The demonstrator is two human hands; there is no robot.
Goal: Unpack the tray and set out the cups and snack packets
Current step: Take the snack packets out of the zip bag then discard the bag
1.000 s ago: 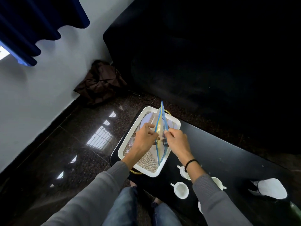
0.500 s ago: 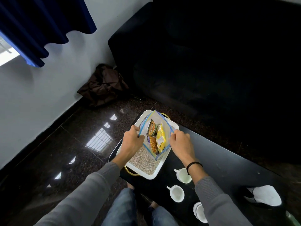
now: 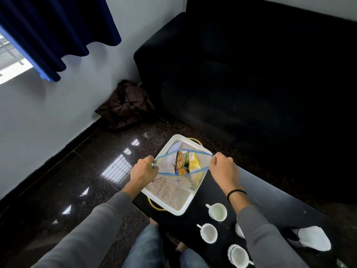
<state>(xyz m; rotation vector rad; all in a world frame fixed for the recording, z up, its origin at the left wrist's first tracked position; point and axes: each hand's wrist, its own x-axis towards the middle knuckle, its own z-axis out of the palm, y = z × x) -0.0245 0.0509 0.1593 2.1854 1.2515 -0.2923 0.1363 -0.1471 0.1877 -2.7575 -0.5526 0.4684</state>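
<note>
Tray (image 3: 190, 202): white rim. Handles (image 3: 154, 207): gold. Liner (image 3: 168, 192): beige, woven pattern. Zip bag (image 3: 166, 164): clear film, blue seal strips. First snack packet (image 3: 181, 158): orange and green print. Second snack packet (image 3: 195, 163): yellow. Cups (image 3: 218, 211): white. Worktop (image 3: 270, 194): glossy black. Floor (image 3: 77, 180): dark speckled stone. Sleeves (image 3: 100, 229): grey. Wristband (image 3: 236, 192): black. Curtain (image 3: 58, 26): navy.

A clear bag (image 3: 166, 168) with a blue zip rim is stretched wide open between the left hand (image 3: 142, 172) and the right hand (image 3: 224, 169), each pinching one end of its mouth. Inside stand a green packet (image 3: 181, 161) and a yellow packet (image 3: 195, 164). Under both hands lies the white tray (image 3: 178, 213) with gold handles. Nearer the body than the right hand, three white cups (image 3: 218, 211) stand upright; a fourth may be hidden by the sleeve.
</note>
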